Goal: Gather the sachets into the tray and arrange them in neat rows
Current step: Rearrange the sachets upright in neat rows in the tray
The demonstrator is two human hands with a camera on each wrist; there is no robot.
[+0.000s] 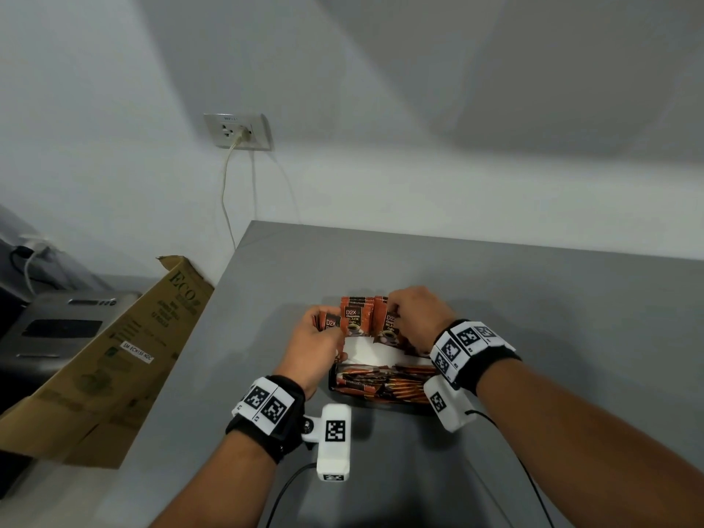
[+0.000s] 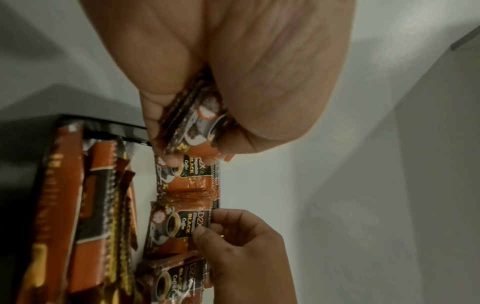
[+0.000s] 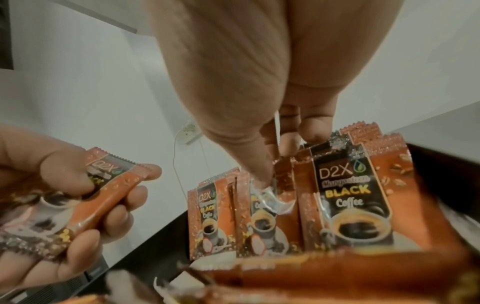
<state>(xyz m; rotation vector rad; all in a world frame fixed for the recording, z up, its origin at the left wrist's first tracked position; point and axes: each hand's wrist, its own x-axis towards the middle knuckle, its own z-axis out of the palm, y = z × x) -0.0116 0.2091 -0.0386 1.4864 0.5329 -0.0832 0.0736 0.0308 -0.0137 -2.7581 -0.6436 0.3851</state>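
On the grey table stands a black tray (image 1: 332, 379). Orange "D2X Black Coffee" sachets (image 1: 356, 318) stand upright in a row along its far side, and long stick sachets (image 1: 388, 381) lie across its near part. My left hand (image 1: 324, 325) grips a small stack of sachets (image 2: 192, 125) at the tray's left end. My right hand (image 1: 394, 312) pinches the top of one standing sachet (image 3: 262, 203) in the row. More sachets (image 3: 350, 195) stand to its right. In the right wrist view my left hand (image 3: 78, 201) shows the held stack (image 3: 103, 193).
An open cardboard box (image 1: 114, 356) leans at the table's left edge, with a grey machine (image 1: 57, 329) behind it. A wall socket (image 1: 238, 131) with a cable hangs over the back left corner. The bare grey table (image 1: 552, 306) stretches right of the tray.
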